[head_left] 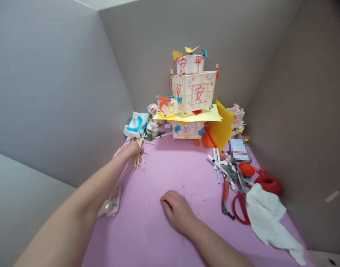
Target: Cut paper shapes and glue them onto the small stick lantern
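Observation:
My left hand (pixel 135 148) reaches to the far left of the table, its fingers closed on thin wooden sticks (pixel 138 159) in a loose pile; how many it grips is hidden. My right hand (pixel 177 208) rests on the purple tabletop (pixel 155 233) near the middle, fingers curled in and nothing showing in them. Beyond both hands stands a tiered paper-and-stick lantern (pixel 199 92) with red characters, small flower cutouts and yellow paper (pixel 188 114) between its tiers.
A glue gun (pixel 113 202) with a small light lies at the left edge. Behind the sticks is a tissue pack (pixel 137 125). On the right are pliers (pixel 225 191), scissors (pixel 241 209), red cord (pixel 268 184), markers (pixel 217 167), a phone (pixel 240 150) and a white cloth (pixel 266 211).

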The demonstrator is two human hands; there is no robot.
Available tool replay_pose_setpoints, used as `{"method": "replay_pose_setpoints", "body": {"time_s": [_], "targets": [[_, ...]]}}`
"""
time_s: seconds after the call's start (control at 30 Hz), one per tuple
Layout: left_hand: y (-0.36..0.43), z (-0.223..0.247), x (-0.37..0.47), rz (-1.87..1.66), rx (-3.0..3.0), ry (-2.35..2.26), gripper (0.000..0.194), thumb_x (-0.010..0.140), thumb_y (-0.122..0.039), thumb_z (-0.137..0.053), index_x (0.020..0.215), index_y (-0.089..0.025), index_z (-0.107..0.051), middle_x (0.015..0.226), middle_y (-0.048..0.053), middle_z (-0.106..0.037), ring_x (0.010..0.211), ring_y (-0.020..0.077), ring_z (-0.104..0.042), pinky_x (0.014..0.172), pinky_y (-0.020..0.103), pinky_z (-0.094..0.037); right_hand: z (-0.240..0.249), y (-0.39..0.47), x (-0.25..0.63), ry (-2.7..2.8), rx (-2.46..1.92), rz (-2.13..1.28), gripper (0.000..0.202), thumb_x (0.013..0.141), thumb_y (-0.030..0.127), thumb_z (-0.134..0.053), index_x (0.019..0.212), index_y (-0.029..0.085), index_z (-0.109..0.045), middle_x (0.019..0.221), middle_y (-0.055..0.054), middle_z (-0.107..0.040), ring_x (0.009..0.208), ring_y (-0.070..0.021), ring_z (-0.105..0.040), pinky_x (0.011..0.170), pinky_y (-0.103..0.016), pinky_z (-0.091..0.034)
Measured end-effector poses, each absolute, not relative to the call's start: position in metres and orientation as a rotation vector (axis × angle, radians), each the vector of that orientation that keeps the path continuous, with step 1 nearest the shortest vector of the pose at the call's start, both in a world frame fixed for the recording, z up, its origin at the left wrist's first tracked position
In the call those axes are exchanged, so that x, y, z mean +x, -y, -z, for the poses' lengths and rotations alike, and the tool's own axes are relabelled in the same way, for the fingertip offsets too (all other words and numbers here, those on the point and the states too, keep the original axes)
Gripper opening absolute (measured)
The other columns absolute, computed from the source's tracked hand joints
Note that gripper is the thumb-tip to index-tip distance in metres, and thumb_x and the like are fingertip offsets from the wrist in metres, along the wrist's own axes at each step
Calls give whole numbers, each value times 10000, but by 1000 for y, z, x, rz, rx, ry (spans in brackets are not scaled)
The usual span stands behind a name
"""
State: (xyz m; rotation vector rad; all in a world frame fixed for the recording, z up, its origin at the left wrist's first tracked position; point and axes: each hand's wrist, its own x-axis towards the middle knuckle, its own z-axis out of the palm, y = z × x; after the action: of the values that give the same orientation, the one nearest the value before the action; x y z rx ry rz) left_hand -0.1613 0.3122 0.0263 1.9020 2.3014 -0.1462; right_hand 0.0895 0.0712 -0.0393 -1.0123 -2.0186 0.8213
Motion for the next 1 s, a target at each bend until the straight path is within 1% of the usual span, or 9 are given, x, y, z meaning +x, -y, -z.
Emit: {"method": "replay_pose_setpoints", "body": {"time_s": [0.1, 0.2, 0.33, 0.43, 0.5, 0.6, 0.7, 0.83, 1.0], "targets": [[-308, -25, -156, 240, 1883, -2365, 464, 692, -456, -627, 950, -73, -664, 1021, 217, -671, 967, 324, -620, 764, 325, -479, 39, -72, 89, 2043, -1015, -794, 169, 878, 110, -447, 909, 174, -601, 869, -48, -622, 835, -154, -548, 771, -284, -437], [-305, -20, -154, 263, 1893, -2390, 605, 733, -546, -559, 1061, -41, -621, 1140, 265, -613, 1059, 375, -567, 822, 400, -466, 40, -74, 89, 2078, -1023, -754, 161, 873, 115, -459, 919, 175, -602, 879, -44, -632, 847, -149, -555, 787, -273, -438], [-301, 1, -149, 136, 1949, -2390, 792, 747, -598, -510, 1302, -38, -438, 1361, 280, -427, 1224, 393, -447, 943, 435, -408, 43, -77, 89, 2098, -1030, -711, 153, 873, 132, -470, 929, 173, -606, 890, -40, -644, 863, -146, -564, 805, -263, -441], [-296, 16, -139, -30, 1896, -2416, 778, 785, -563, -458, 1393, -95, -332, 1479, 254, -247, 1297, 402, -363, 994, 458, -365, 44, -77, 89, 2099, -1028, -697, 164, 876, 134, -465, 944, 174, -609, 904, -38, -647, 877, -145, -566, 820, -262, -442], [-292, 20, -128, -95, 1830, -2442, 738, 802, -509, -437, 1412, -116, -305, 1504, 247, -180, 1317, 421, -320, 1004, 488, -346, 45, -78, 89, 2090, -1033, -696, 168, 879, 135, -463, 952, 176, -608, 914, -37, -646, 885, -144, -564, 826, -262, -441], [-283, 20, -107, -95, 1784, -2436, 715, 797, -432, -445, 1416, -109, -294, 1515, 239, -152, 1328, 429, -292, 1015, 509, -326, 46, -78, 90, 2079, -1025, -707, 161, 880, 131, -465, 947, 180, -604, 905, -33, -641, 877, -143, -563, 821, -264, -442], [-267, 18, -82, -65, 1763, -2431, 693, 789, -393, -458, 1409, -117, -316, 1533, 205, -137, 1344, 406, -275, 1031, 508, -315, 46, -76, 91, 2057, -1010, -732, 150, 874, 124, -475, 926, 184, -602, 890, -35, -634, 857, -147, -560, 801, -270, -442], [-243, 21, -54, -89, 1754, -2429, 687, 794, -414, -457, 1419, -169, -313, 1556, 145, -108, 1375, 385, -218, 1069, 517, -259, 46, -73, 91, 2001, -1002, -789, 154, 877, 115, -464, 912, 188, -595, 879, -42, -626, 845, -158, -559, 783, -285, -440], [-216, 22, -42, -162, 1852, -2323, 766, 755, -451, -534, 1428, -176, -293, 1554, 155, -120, 1383, 384, -197, 1092, 511, -206, 48, -72, 88, 1980, -979, -847, 154, 874, 112, -462, 893, 201, -586, 870, -43, -621, 844, -175, -561, 770, -302, -439]]}}
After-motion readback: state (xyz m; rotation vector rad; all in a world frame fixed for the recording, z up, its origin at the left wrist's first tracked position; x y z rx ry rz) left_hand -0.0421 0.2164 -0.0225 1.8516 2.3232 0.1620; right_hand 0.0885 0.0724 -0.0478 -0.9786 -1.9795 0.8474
